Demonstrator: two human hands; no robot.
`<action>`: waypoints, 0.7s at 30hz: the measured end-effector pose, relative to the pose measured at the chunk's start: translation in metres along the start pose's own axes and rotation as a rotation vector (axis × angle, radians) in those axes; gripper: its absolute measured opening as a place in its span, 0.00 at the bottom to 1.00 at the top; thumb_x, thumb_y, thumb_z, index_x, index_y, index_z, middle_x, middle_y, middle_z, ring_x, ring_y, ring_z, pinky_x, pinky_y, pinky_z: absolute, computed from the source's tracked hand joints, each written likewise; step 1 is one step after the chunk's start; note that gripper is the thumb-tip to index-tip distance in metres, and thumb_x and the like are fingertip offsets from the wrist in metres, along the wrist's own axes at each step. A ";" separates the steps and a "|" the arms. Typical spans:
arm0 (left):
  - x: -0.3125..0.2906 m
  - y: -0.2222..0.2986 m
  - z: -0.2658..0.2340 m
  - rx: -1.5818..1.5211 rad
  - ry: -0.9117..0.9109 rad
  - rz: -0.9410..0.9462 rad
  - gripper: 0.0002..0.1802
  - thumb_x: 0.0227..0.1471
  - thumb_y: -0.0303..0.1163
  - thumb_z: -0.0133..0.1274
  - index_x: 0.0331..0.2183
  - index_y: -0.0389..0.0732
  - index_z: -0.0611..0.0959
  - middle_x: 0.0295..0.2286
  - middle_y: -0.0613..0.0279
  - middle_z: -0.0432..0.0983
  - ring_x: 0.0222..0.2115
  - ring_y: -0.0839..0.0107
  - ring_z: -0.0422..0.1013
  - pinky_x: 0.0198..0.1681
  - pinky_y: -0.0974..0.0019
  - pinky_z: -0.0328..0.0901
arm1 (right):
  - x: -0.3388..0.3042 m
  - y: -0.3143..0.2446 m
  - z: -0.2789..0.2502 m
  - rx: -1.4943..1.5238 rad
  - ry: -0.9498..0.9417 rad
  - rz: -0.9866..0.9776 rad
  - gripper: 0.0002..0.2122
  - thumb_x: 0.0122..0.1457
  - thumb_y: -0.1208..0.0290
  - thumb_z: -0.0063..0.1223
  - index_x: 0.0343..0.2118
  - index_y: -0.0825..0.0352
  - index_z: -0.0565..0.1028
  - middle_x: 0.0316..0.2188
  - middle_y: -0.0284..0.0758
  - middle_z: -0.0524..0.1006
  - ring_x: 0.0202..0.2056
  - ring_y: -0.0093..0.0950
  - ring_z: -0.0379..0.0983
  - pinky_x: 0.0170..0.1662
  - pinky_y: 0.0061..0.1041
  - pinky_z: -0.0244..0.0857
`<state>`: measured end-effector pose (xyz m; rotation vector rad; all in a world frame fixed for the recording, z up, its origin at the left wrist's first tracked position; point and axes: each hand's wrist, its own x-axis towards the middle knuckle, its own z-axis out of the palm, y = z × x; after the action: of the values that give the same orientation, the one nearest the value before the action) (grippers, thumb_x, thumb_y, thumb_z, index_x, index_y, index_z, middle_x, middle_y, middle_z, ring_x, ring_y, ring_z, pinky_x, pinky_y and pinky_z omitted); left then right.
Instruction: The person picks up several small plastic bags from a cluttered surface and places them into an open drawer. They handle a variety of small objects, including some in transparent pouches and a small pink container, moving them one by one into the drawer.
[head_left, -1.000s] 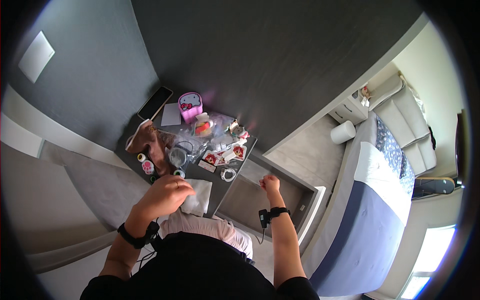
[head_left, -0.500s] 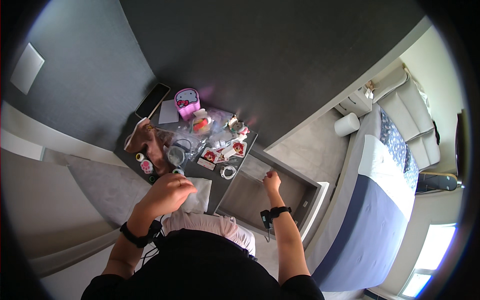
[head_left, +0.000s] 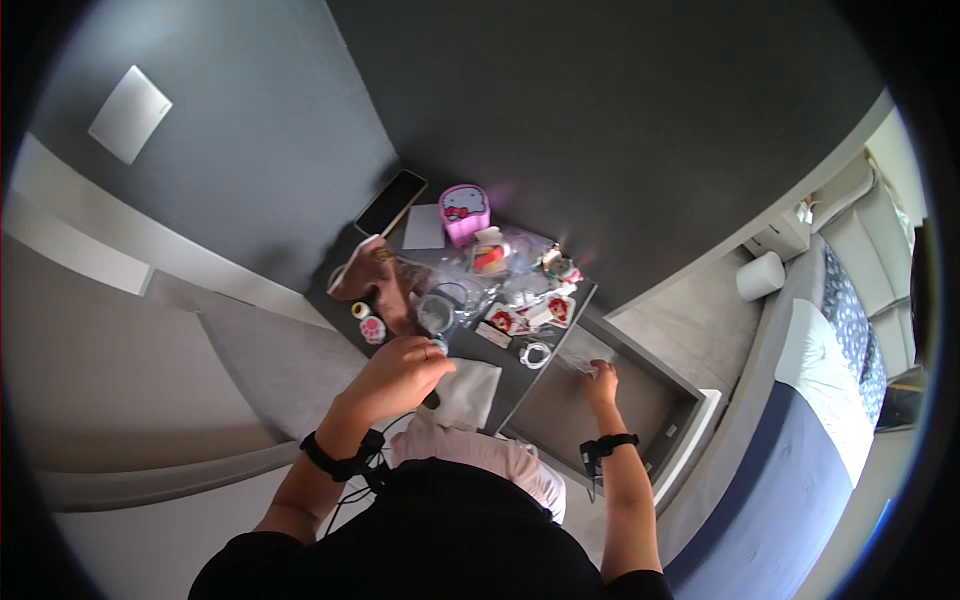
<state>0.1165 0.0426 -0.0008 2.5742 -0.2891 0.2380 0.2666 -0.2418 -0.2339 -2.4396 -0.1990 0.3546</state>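
Far left, I see a white rectangular panel on the wall. Next, on the dark grey desk: pink-and-white paw-shaped piece, black flat phone at the back, dusty-pink fabric pouch. Left hand is at the near side, fingers bent together; I can't tell if it's holding anything. Clear round plastic container is just past its fingertips; white folded cloth just right of it. Then pink character-topped box at the back, white coiled cable near the desk's right edge. Right hand is over the open grey drawer, narrow pinch on a clear crinkled plastic piece by the drawer's desk side. Further right: white cylindrical bin, bed with blue-and-white bedding.
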 end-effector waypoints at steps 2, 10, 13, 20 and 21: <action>-0.004 -0.004 -0.002 0.007 -0.009 -0.052 0.06 0.34 0.21 0.49 0.23 0.37 0.74 0.21 0.60 0.70 0.27 0.62 0.66 0.30 0.64 0.61 | 0.004 0.008 0.002 -0.003 -0.026 -0.033 0.13 0.38 0.75 0.51 0.31 0.65 0.70 0.33 0.43 0.69 0.38 0.40 0.64 0.42 0.32 0.59; -0.007 -0.065 0.003 0.417 -0.177 -0.386 0.25 0.38 0.33 0.50 0.41 0.34 0.66 0.43 0.53 0.60 0.45 0.59 0.56 0.47 0.57 0.53 | -0.005 0.009 -0.001 0.036 -0.014 -0.058 0.13 0.37 0.76 0.48 0.30 0.68 0.69 0.30 0.43 0.70 0.35 0.40 0.65 0.39 0.33 0.60; 0.003 -0.090 0.010 0.475 -0.179 -0.426 0.25 0.39 0.37 0.50 0.40 0.35 0.67 0.46 0.53 0.58 0.47 0.57 0.54 0.48 0.55 0.51 | -0.015 0.016 -0.006 0.049 0.029 -0.151 0.12 0.37 0.76 0.48 0.30 0.68 0.70 0.28 0.42 0.70 0.33 0.38 0.66 0.37 0.31 0.60; 0.038 -0.119 0.034 0.544 -0.443 -0.465 0.22 0.44 0.44 0.44 0.36 0.37 0.73 0.51 0.57 0.50 0.52 0.54 0.45 0.50 0.50 0.45 | -0.052 0.006 -0.023 0.118 0.061 -0.142 0.08 0.40 0.76 0.47 0.27 0.67 0.72 0.24 0.39 0.71 0.28 0.31 0.69 0.30 0.25 0.64; 0.043 -0.122 0.037 0.561 -0.494 -0.480 0.23 0.44 0.45 0.43 0.38 0.37 0.72 0.51 0.57 0.49 0.52 0.54 0.44 0.50 0.50 0.44 | -0.055 0.003 -0.027 0.128 0.054 -0.108 0.08 0.41 0.75 0.47 0.27 0.67 0.72 0.25 0.39 0.71 0.27 0.31 0.70 0.30 0.24 0.65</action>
<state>0.1931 0.1179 -0.0822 3.1226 0.2706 -0.5780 0.2224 -0.2723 -0.2047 -2.2989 -0.2750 0.2458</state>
